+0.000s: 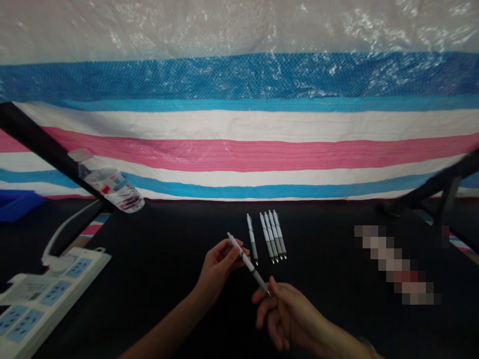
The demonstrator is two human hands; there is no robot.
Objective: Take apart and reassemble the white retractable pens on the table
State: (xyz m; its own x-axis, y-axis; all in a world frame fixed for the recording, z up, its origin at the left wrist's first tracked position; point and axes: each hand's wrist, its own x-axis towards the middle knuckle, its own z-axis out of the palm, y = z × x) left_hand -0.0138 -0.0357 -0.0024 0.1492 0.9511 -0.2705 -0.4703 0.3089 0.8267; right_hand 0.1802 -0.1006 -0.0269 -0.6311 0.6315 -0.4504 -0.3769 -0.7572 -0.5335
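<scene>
A white and grey click pen point(248, 262) slants down to the right between my two hands. My left hand point(220, 262) is closed on its upper white barrel, thumb on top and fingers behind. At the lower end, my right hand point(286, 311) has its thumb and index finger around the grey grip close to the metal tip, with its other fingers loosely curled. Beyond the hands a similar single pen point(252, 239) lies on the black tabletop point(179, 234). Just right of it, several matching pens point(273, 237) lie side by side, tips toward me.
On the left are a white power strip point(56, 294) with a plugged-in cable, a tilted clear water bottle point(116, 189) and a blue tray point(18, 204). A pixelated strip point(396, 267) lies at right. Behind the table hangs a striped plastic sheet point(239, 154), with black bars at both sides.
</scene>
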